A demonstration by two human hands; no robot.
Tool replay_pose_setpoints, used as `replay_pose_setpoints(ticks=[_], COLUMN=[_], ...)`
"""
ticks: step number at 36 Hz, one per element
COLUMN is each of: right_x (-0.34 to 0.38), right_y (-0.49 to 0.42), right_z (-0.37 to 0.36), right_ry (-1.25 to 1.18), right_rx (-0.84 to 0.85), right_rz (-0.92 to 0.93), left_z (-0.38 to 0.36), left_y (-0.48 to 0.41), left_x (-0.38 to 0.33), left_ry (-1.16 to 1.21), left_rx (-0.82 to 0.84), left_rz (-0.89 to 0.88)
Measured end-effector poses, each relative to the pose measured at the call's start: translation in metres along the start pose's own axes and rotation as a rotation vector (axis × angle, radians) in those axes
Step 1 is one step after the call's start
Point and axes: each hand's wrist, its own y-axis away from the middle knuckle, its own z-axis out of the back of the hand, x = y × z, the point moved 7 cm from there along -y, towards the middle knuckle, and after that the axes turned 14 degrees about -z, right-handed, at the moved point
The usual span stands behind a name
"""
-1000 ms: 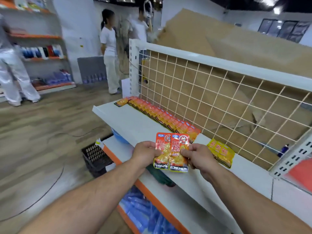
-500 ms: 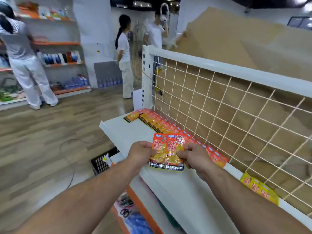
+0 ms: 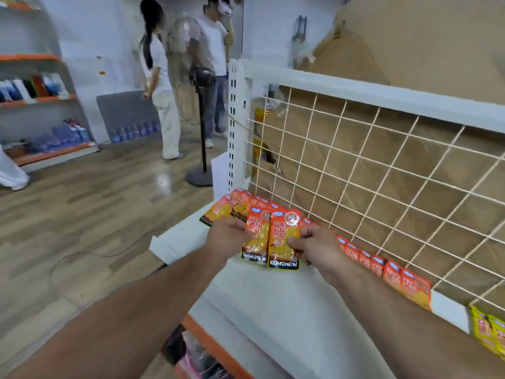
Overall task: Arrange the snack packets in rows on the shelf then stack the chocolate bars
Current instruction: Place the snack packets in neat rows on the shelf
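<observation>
Two orange-red KONCHEW snack packets are held side by side above the white shelf [image 3: 273, 302]. My left hand [image 3: 228, 236] grips the left packet [image 3: 257, 239] at its left edge. My right hand [image 3: 317, 246] pinches the right packet [image 3: 284, 239] at its right edge. A row of matching orange packets [image 3: 382, 266] leans against the wire mesh back [image 3: 382, 165], running from the shelf's far left corner toward the right. Another orange packet [image 3: 218, 212] lies flat at the far left end. Yellow packets [image 3: 489, 332] sit at the right edge. No chocolate bars are visible.
Two people [image 3: 164, 86] stand near a floor fan [image 3: 200, 105] beyond the shelf's left end. Another shelving unit [image 3: 41, 105] with goods lines the far left wall. A lower shelf with an orange edge [image 3: 196, 332] lies below. Cardboard sheets lean behind the mesh.
My view has swung left along the shelf toward its far end. Both hands carried the two packets leftward, over the start of the row. The yellow packets have slid to the frame's right edge.
</observation>
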Motion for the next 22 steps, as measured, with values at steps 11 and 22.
replay_pose_setpoints(ticks=[11,22], right_x=[0.035,0.05], right_y=[-0.033,-0.034], right_z=[-0.075,-0.097], right_ry=[-0.084,-0.123], right_rx=[-0.16,-0.263], right_rz=[-0.1,-0.152], left_z=[0.05,0.062], left_y=[-0.101,-0.145], left_x=[0.032,0.047], left_ry=[-0.102,-0.4], left_rx=[0.218,0.32], left_rz=[-0.038,-0.142])
